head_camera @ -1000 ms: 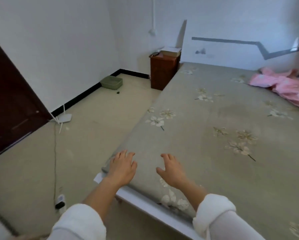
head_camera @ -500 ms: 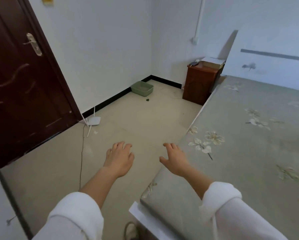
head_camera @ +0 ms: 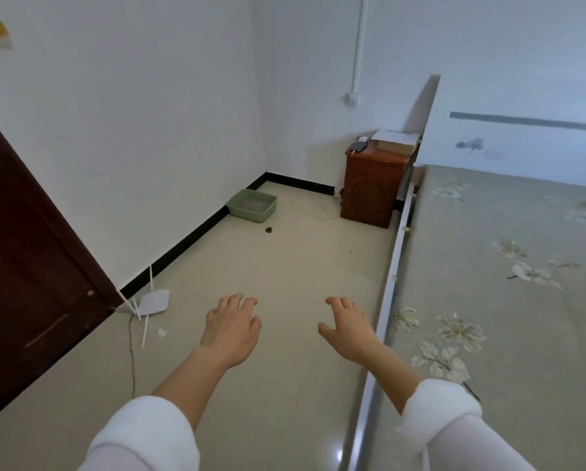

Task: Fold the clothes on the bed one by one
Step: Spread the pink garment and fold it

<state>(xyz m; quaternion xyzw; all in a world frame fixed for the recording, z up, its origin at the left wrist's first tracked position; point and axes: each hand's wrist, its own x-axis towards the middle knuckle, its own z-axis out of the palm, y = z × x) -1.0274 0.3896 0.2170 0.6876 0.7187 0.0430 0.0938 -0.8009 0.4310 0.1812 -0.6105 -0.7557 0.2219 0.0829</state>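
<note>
Left hand (head_camera: 232,329) and right hand (head_camera: 349,329): both are held palm-down over the floor, fingers spread and loosely bent, with nothing held in either. The right hand is just beside the edge of the bed (head_camera: 508,341) and is not touching it.

Clothes: none are seen in this view. Only the near strip of the floral sheet is shown, and no garment lies on it. The rest of the bed is out of frame, so where the clothes lie cannot be told.

Handling (judged, not observed): clothes are expected to be light, soft and limp, sagging wherever unsupported. They are not fragile and should slip little on a fabric sheet. A two-handed hold at matching points, such as the shoulders or waistband corners, is judged best, so that the piece hangs flat before being laid down.

Containers: a green tray (head_camera: 250,216) stands on the floor against the wall. A greyish fill seems to lie in it, though it is shown too small for certainty. A flat box (head_camera: 396,146) rests closed on the wooden cabinet (head_camera: 369,195); its contents are hidden.
</note>
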